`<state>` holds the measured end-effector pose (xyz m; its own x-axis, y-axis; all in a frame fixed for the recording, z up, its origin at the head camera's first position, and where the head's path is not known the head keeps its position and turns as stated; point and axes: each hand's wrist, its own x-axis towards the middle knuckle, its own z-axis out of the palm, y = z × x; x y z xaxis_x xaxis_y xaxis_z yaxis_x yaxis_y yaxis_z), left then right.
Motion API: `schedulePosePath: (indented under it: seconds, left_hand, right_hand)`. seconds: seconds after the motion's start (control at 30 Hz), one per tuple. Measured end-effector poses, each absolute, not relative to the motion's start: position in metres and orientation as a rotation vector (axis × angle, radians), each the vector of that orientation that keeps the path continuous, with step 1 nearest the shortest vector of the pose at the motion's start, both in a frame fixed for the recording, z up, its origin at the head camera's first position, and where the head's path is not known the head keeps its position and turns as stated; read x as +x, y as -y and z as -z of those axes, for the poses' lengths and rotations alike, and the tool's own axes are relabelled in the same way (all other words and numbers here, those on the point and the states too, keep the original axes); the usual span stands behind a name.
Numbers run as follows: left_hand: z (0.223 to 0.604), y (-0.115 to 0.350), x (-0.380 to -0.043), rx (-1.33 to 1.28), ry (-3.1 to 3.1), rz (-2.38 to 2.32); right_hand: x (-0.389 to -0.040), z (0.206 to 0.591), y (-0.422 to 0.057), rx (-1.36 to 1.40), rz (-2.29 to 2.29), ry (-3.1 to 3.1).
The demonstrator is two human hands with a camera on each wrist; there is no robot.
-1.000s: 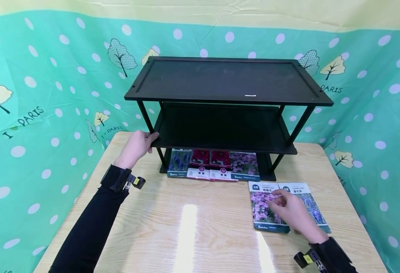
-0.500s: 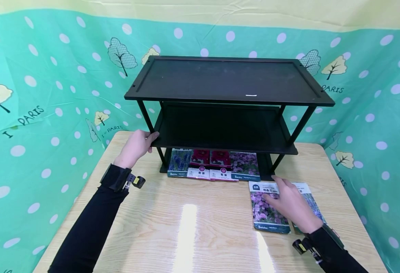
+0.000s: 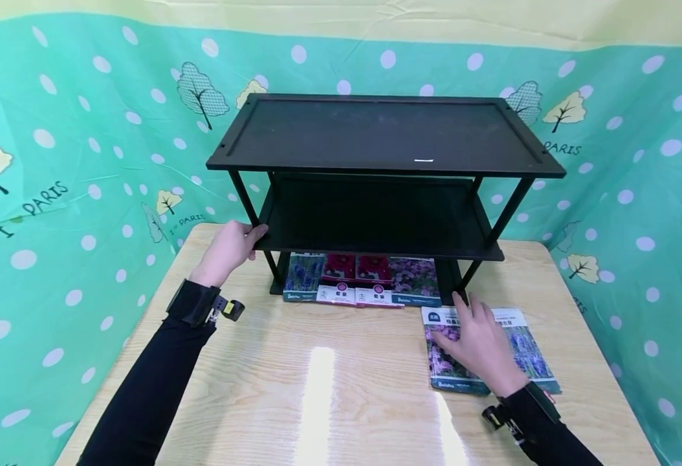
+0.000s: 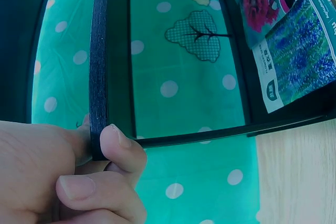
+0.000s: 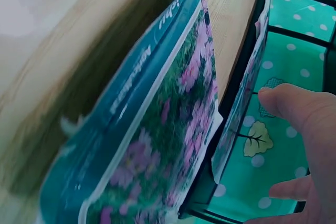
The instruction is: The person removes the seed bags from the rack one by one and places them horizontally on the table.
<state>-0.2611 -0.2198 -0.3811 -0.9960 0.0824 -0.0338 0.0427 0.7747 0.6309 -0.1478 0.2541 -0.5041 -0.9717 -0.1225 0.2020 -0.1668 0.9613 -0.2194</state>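
Note:
My left hand (image 3: 224, 251) grips the left front corner of the middle shelf of a black three-tier rack (image 3: 384, 133). In the left wrist view its fingers (image 4: 123, 145) curl around the dark shelf edge. My right hand (image 3: 483, 346) hovers with spread fingers over two stacks of seed packets on the table. The nearer stack shows a pink-flower packet (image 3: 447, 372), partly under the hand; beside it lies a lavender packet (image 3: 530, 353). From the right wrist, the pink-flower packet (image 5: 163, 135) fills the left side, and thumb and fingers stay apart from it.
On the rack's bottom shelf stand a blue-flower packet (image 3: 304, 278), two red-flower packets (image 3: 338, 285) and a purple-flower packet (image 3: 415, 281) side by side. A small white strip (image 3: 424, 160) marks the top shelf. A green dotted curtain (image 3: 85, 194) surrounds the wooden table (image 3: 248, 375).
My right hand has shifted left and forward over the packets, its fingers spreading out toward the rack's right front foot. The left hand keeps its grip; the packets have not moved.

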Motion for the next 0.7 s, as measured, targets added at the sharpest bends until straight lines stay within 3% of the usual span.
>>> schedulePosePath:
  seconds: [0.7]
  left_hand:
    - [0.381,0.221,-0.262,0.098,-2.902,-1.03]
  right_hand:
    - [-0.188,0.517,-0.238,0.159,-0.582,2.889]
